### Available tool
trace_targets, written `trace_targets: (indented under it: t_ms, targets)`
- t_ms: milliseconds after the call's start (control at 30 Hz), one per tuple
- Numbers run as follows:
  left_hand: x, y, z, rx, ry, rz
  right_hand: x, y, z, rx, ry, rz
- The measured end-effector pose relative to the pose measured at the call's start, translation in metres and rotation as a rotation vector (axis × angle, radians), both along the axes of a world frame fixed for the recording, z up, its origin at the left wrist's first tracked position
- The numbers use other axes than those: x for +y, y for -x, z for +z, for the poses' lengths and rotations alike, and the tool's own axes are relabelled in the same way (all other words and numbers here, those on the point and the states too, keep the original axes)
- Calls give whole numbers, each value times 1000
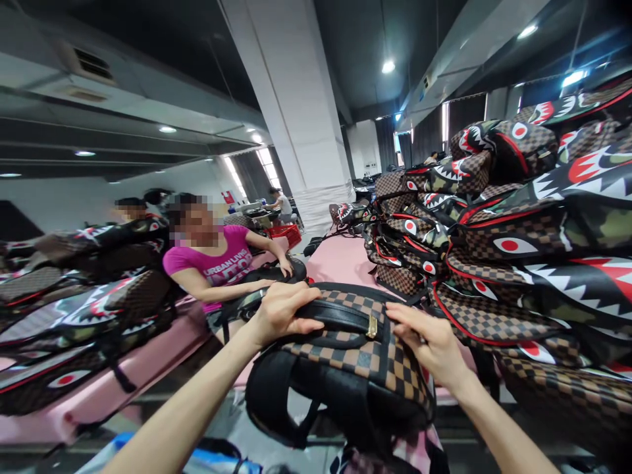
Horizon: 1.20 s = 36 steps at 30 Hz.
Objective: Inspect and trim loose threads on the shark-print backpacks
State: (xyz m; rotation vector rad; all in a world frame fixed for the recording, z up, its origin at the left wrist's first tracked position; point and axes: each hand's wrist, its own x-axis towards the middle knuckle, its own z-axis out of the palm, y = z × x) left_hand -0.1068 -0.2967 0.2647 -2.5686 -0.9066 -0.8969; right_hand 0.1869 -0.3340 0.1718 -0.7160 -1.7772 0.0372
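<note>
A brown-and-black checkered backpack (pixel 355 359) with black straps lies in front of me, its top side facing up. Around the left end of its black top panel, my left hand (pixel 286 313) is closed, thumb and fingers pinching the edge. My right hand (pixel 427 336) rests on the right side of the top with fingers stretched out and slightly apart, touching the checkered surface. Between the hands are a black carry handle (pixel 320 339) and a gold metal tag (pixel 372 326). The underside of the backpack is hidden.
Checkered and camouflage bags with shark teeth and red eyes (pixel 523 263) are piled high at the right. More bags (pixel 64 329) lie on a pink surface (pixel 162 355) at the left. A person in a pink shirt (pixel 232 257) sits nearby, hands on a black item. A pillar (pixel 301 99) stands behind.
</note>
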Motion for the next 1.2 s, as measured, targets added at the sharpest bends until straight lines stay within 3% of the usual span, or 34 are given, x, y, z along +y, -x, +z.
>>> trace_targets:
  t_ms: [133, 200, 300, 400, 467, 567, 633, 767, 867, 933, 1067, 1200]
  targets:
    - [1, -22, 10, -303, 298, 28, 11, -13, 9, 191, 66, -283]
    - [5, -37, 14, -481, 505, 56, -5, -12, 13, 259, 4, -258]
    - [13, -58, 19, -752, 781, 54, -30, -1, 19, 3, -130, -177]
    - [18, -66, 22, -976, 950, 10, -32, 0, 21, -202, -204, -329]
    - [19, -62, 21, -971, 1015, -93, -22, -10, 22, -256, -183, -458]
    - [19, -46, 13, -902, 994, -247, -13, -20, 31, -323, -145, -597]
    - [19, -39, 6, -955, 952, -276, -19, -7, 43, -372, -162, -560]
    - [20, -39, -2, -1095, 973, -349, -36, 70, 69, -655, -206, -379]
    - [21, -39, -2, -1150, 1014, -417, -36, 122, 87, -832, -81, -457]
    - [22, -37, -2, -1177, 1034, -448, -31, 137, 94, -854, 64, -489]
    - [23, -31, -3, -1191, 1029, -457, -25, 128, 99, -705, 266, -463]
    - [22, -27, -2, -1193, 952, -430, -24, 93, 97, -504, 347, -309]
